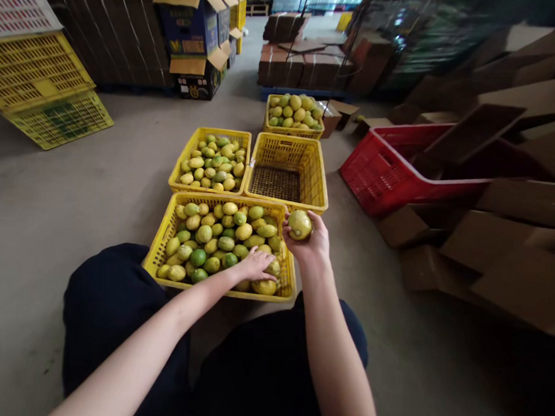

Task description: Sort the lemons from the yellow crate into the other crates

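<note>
My right hand (314, 241) holds a large, pale yellow-green lemon (300, 225) above the right rim of the nearest yellow crate (156, 250). Its fingers curl around the fruit from below and behind. My left hand (257, 265) reaches into the right part of that crate, palm down with fingers spread over the fruit. A big yellow lemon (264, 287) lies just below its fingers, in the near right corner. Yellow and green lemons (204, 234) fill this crate, with a few darker green ones (198, 257) among them.
Beyond stand a yellow crate of lemons (214, 163), a yellow crate with its slatted bottom showing (323, 192) and another full crate (295, 132). A red crate (378, 183) and cardboard boxes (530, 264) crowd the right. Stacked yellow crates (35, 70) lean at left.
</note>
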Demonstrator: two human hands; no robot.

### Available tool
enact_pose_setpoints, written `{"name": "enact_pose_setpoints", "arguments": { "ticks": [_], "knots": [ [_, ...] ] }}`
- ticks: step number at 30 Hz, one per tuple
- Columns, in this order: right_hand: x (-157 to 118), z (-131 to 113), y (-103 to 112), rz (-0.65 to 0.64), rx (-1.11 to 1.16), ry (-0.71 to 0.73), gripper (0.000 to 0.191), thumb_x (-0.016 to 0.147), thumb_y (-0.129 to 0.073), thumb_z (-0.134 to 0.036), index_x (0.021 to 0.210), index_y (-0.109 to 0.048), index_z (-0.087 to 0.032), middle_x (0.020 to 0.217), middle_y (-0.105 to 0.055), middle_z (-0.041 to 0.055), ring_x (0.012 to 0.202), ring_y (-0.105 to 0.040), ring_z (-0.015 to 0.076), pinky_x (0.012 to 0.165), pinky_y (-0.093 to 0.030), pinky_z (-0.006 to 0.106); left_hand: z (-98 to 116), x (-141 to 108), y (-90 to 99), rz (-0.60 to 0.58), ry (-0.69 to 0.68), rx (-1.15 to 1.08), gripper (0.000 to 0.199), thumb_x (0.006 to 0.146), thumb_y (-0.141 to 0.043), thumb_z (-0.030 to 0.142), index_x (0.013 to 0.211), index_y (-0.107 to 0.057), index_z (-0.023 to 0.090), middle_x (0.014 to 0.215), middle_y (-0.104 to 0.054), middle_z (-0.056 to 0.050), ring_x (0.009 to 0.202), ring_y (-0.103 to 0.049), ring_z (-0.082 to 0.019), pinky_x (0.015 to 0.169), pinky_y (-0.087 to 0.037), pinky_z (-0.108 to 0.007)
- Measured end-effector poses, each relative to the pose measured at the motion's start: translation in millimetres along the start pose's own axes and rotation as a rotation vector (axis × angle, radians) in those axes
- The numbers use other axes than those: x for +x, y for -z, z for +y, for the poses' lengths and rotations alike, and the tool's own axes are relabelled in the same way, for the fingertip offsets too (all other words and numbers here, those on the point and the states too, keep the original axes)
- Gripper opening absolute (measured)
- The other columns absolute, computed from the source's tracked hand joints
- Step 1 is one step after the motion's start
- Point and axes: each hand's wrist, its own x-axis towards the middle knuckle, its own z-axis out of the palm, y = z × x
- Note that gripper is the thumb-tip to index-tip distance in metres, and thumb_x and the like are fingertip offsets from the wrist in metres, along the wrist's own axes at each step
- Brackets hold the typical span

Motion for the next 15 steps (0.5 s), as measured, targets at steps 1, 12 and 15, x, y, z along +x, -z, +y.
{"name": "enact_pose_setpoints", "arguments": {
  "ticks": [1, 12, 15],
  "knots": [
    [0.0, 1.0, 0.0, 0.004, -0.010, -0.004, 0.016, 0.092, -0.049, -0.030, 0.091, -0.060, -0.018, 0.065, -0.067, 0.0055, 0.054, -0.060, 0.0152, 0.038, -0.047, 0.019, 1.4, 2.0, -2.0, 0.080, 0.021, -0.130, 0.040, 0.054, -0.092, 0.028, 0.082, -0.064, 0.022, 0.092, -0.066, -0.006, 0.118, -0.056, -0.035, 0.119, -0.020, -0.049],
    [2.4, 28.6, -12.2, -0.148, -0.149, -0.013, 0.017, 0.087, -0.052, -0.030, 0.088, -0.064, -0.018, 0.067, -0.072, 0.0068, 0.050, -0.062, 0.0170, 0.039, -0.047, 0.023, 95.6, -42.8, 160.7, 0.150, 0.212, -1.351, 0.046, 0.097, -0.042, 0.051, 0.103, -0.068, 0.012, 0.079, -0.071, -0.009, 0.067, -0.067, -0.020, 0.073, -0.058, -0.037],
    [5.1, 44.7, -8.2, -0.248, -0.208, -0.072, 0.024, 0.084, -0.053, -0.035, 0.091, -0.067, -0.017, 0.074, -0.075, 0.0096, 0.054, -0.065, 0.0194, 0.040, -0.048, 0.025, 105.3, -70.9, 194.5, 0.362, 0.153, -1.528, 0.034, 0.096, -0.046, 0.040, 0.106, -0.067, 0.015, 0.081, -0.072, -0.007, 0.069, -0.069, -0.019, 0.068, -0.059, -0.033]
  ]
}}
